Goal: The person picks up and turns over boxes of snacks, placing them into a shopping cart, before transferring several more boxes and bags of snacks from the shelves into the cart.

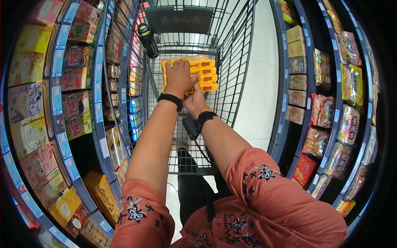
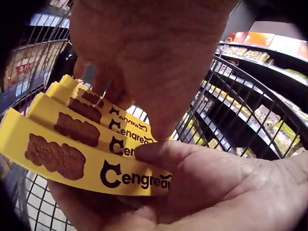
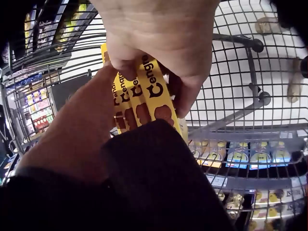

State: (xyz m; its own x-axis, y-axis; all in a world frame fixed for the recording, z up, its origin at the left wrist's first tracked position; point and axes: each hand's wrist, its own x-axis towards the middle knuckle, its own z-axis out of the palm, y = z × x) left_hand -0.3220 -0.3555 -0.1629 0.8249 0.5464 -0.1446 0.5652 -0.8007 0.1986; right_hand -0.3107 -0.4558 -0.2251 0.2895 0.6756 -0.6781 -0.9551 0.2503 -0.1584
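Note:
Several yellow Cengreau biscuit boxes (image 1: pixel 209 78), with brown biscuits printed on their sides, are held together as a stack inside the shopping cart. My left hand (image 1: pixel 178 78) grips the stack from above and the left, its fingers bent over the boxes. My right hand (image 1: pixel 196 102) holds the near side; in the left wrist view its thumb lies on the printed faces and its fingers pass under the lowest box (image 2: pixel 134 180). In the right wrist view, the boxes (image 3: pixel 161 98) sit between both hands, over the wire mesh. Parts of the fingers are hidden.
The cart's wire walls (image 1: pixel 233 53) surround the hands. A dark bottle with a green-ringed lid (image 1: pixel 147 39) stands at the cart's far left. Shelves of packaged snacks (image 1: pixel 29 68) rise close on the left, with more shelves (image 1: pixel 322 109) across the aisle floor (image 1: pixel 264 70) at right.

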